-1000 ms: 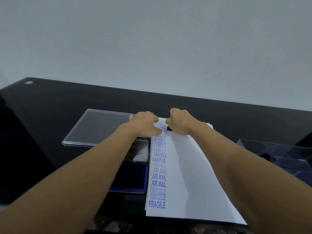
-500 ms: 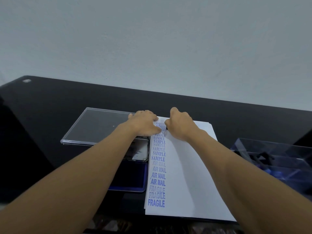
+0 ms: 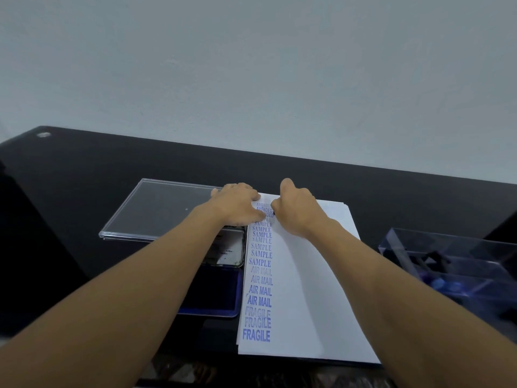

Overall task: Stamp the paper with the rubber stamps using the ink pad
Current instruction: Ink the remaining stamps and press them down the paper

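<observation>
A white sheet of paper [image 3: 313, 289] lies on the black desk, with a column of blue prints down its left edge: AMENDED, SAMPLE, AIR MAIL, FRAGILE. My right hand [image 3: 298, 210] is curled round a dark rubber stamp [image 3: 273, 212], almost all hidden by the fingers, and holds it down at the paper's far left corner beside the AMENDED prints. My left hand [image 3: 237, 205] rests on the paper's far left edge, fingers bent. The blue ink pad [image 3: 215, 298] lies open left of the paper, partly under my left forearm.
A clear plastic lid [image 3: 156, 211] lies flat at the far left of the pad. A clear box [image 3: 458, 264] with dark stamps and blue bits stands at the right. A phone-like dark slab [image 3: 229, 250] lies behind the pad. The desk's near edge [image 3: 209, 362] runs below the paper.
Both hands stay at the paper's far corner. My right hand has shifted slightly with the stamp, and another AMENDED print shows there. The view has drifted a little.
</observation>
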A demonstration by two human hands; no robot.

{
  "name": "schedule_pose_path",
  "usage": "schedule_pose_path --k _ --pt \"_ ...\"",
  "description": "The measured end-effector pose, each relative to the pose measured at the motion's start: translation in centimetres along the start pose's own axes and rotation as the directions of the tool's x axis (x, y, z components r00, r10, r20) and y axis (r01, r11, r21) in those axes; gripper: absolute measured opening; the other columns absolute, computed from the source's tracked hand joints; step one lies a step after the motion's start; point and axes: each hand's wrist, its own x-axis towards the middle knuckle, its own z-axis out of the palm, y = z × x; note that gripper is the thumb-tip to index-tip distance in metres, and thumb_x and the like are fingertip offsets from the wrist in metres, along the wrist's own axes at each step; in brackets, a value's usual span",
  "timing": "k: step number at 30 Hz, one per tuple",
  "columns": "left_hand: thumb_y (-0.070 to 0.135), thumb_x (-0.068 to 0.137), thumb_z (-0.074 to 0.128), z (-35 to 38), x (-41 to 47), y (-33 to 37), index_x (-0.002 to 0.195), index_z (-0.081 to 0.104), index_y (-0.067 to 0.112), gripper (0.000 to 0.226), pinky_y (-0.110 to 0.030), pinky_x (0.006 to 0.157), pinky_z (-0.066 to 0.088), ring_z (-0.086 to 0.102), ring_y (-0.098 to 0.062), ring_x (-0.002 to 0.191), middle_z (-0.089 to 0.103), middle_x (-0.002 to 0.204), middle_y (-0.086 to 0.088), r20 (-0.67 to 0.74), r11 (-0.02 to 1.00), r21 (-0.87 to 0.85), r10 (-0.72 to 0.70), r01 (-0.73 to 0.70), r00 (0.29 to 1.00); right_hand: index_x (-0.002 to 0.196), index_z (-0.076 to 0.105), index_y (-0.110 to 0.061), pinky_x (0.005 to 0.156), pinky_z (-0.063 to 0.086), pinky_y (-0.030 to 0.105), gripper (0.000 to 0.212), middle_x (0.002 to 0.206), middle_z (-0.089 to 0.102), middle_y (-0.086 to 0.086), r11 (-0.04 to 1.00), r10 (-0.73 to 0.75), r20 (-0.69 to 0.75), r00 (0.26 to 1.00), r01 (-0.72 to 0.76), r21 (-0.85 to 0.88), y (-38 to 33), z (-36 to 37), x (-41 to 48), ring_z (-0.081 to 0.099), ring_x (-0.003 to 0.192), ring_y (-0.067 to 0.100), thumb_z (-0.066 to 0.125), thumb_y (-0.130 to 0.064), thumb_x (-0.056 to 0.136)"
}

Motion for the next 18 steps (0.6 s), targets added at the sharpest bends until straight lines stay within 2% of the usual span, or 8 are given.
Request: schedule_pose_path --k 3,11,18 --pt "0.050 0.089 0.060 0.0 0.0 -0.1 0.134 0.059 0.024 0.052 -0.052 0.108 0.036 0.045 -0.023 0.132 0.052 0.136 0.005 -0.006 1.000 -0.003 0.007 -0.007 1.000 0.091 0.035 -0.014 0.051 0.031 0.030 0.015 0.075 0.047 0.005 1.000 0.005 0.006 1.000 -0.005 0.004 0.0 0.0 0.1 0.042 0.059 0.017 0.045 -0.020 0.100" --pt "0.048 0.089 0.060 0.0 0.0 -0.1 0.134 0.059 0.022 0.052 -0.052 0.107 0.037 0.045 -0.023 0.130 0.053 0.134 0.004 0.000 1.000 -0.005 0.011 -0.011 1.000 0.096 0.043 -0.013 0.055 0.035 0.028 0.015 0.083 0.051 0.004 0.997 0.056 0.113 0.992 -0.050 -0.055 -0.3 -0.9 2.1 0.046 0.065 0.015 0.048 -0.026 0.102" --pt "0.050 0.090 0.059 -0.1 0.0 0.0 0.139 0.054 0.025 0.055 -0.052 0.110 0.034 0.040 -0.023 0.137 0.047 0.145 0.005 0.000 1.000 0.005 0.004 -0.004 1.000 0.089 0.036 -0.015 0.051 0.034 0.031 0.016 0.077 0.050 0.006 1.000 0.021 -0.003 1.000 -0.021 -0.005 0.0 0.1 0.4 0.044 0.061 0.018 0.046 -0.021 0.100"
